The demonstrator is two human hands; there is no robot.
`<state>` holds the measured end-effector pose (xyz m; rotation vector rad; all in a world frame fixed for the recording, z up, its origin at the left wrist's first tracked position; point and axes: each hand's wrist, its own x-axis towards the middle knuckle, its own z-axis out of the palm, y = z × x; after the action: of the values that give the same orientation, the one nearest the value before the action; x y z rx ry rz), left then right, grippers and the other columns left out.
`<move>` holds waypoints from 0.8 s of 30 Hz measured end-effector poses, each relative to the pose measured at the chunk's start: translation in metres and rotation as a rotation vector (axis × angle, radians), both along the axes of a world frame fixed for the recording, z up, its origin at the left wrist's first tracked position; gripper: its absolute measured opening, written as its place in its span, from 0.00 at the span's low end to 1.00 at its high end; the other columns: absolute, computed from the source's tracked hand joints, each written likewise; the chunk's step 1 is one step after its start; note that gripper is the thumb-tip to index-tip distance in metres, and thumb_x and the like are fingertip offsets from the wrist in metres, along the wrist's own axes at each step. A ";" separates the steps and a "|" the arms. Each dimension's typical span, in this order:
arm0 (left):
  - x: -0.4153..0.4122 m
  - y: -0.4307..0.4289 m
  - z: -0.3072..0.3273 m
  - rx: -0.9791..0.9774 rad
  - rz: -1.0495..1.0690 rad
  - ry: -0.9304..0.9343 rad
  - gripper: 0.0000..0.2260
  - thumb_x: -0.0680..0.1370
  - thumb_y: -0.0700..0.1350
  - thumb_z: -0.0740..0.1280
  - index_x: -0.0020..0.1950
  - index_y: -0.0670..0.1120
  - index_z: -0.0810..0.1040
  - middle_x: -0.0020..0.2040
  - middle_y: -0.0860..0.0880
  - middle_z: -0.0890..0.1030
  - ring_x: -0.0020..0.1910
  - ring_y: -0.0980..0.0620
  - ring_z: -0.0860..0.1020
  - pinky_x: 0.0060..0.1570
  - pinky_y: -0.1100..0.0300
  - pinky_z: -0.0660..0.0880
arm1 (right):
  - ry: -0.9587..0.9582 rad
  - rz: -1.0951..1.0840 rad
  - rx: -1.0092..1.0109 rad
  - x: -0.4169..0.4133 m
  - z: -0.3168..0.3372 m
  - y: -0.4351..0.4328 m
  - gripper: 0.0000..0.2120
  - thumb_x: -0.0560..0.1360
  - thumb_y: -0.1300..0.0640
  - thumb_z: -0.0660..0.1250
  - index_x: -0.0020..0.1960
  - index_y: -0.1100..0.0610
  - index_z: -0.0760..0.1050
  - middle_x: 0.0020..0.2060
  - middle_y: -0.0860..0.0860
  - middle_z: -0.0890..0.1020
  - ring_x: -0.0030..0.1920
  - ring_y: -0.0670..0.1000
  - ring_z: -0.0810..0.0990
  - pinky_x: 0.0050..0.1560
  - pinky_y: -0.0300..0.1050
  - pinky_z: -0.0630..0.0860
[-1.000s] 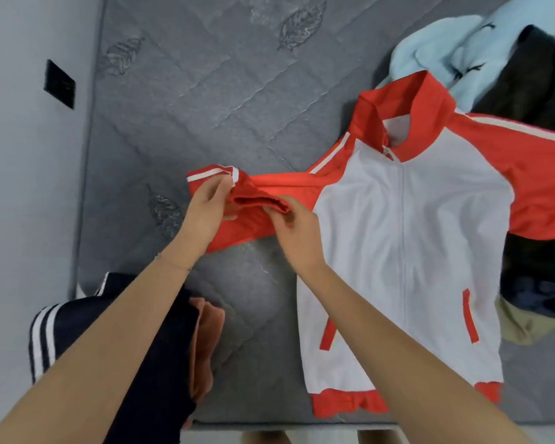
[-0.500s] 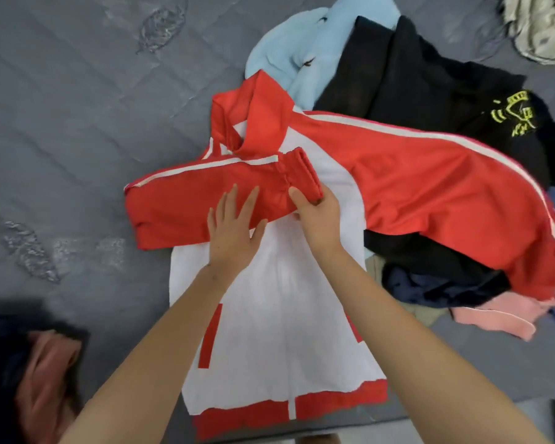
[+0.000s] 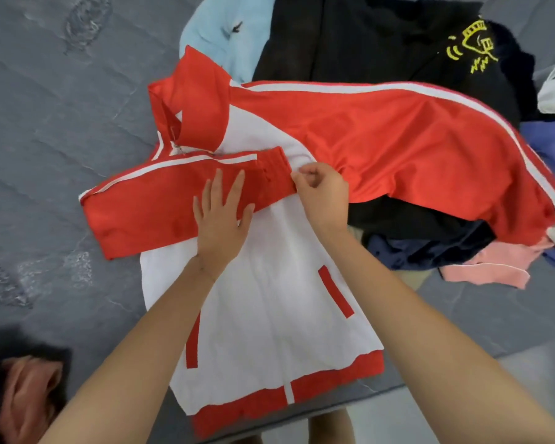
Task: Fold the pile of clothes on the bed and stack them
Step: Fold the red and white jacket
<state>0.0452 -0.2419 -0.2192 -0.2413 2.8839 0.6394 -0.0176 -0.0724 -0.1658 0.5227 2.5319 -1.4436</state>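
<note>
I'm mid-fold on the red-and-white zip jacket (image 3: 269, 299), flat on the grey quilted mattress (image 3: 45, 155). My left hand (image 3: 221, 219) presses flat on its crossed sleeve (image 3: 148, 209); my right hand (image 3: 322, 193) pinches the cuff (image 3: 274, 169). Next, I judge: bring across the far sleeve (image 3: 398, 149).

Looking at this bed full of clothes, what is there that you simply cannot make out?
All in the head view:
1. Whether the right hand pinches the folded sleeve's cuff: its curled fingers hide the contact.
2. How many clothes lie beneath the jacket's spread sleeve, which covers them.
3. The dark and pink stack at lower left: blurred, cut off by the edge.
</note>
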 end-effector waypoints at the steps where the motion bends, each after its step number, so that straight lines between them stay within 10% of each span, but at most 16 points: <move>1: -0.002 0.007 0.008 -0.006 -0.017 0.038 0.26 0.81 0.60 0.50 0.79 0.55 0.60 0.79 0.43 0.58 0.78 0.40 0.57 0.73 0.38 0.52 | 0.040 0.019 0.026 0.004 0.007 0.005 0.06 0.75 0.57 0.70 0.51 0.57 0.80 0.36 0.48 0.80 0.38 0.48 0.78 0.43 0.45 0.75; 7: -0.030 0.051 0.041 -0.145 -0.215 0.259 0.24 0.83 0.58 0.52 0.78 0.50 0.64 0.78 0.40 0.61 0.77 0.38 0.59 0.72 0.35 0.59 | 0.221 0.283 0.598 0.014 0.023 0.053 0.19 0.73 0.51 0.68 0.63 0.54 0.77 0.54 0.54 0.78 0.55 0.61 0.72 0.53 0.52 0.64; 24: -0.079 0.243 0.067 -0.185 -0.438 0.303 0.27 0.82 0.57 0.56 0.80 0.53 0.57 0.80 0.40 0.54 0.79 0.38 0.52 0.74 0.37 0.48 | 0.226 0.228 0.698 0.005 0.037 0.241 0.30 0.75 0.51 0.69 0.75 0.54 0.66 0.74 0.59 0.65 0.74 0.63 0.62 0.72 0.63 0.59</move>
<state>-0.0338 0.0012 -0.1518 0.4955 3.1243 0.3532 -0.0130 0.1681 -0.1288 0.1441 3.1250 -0.5384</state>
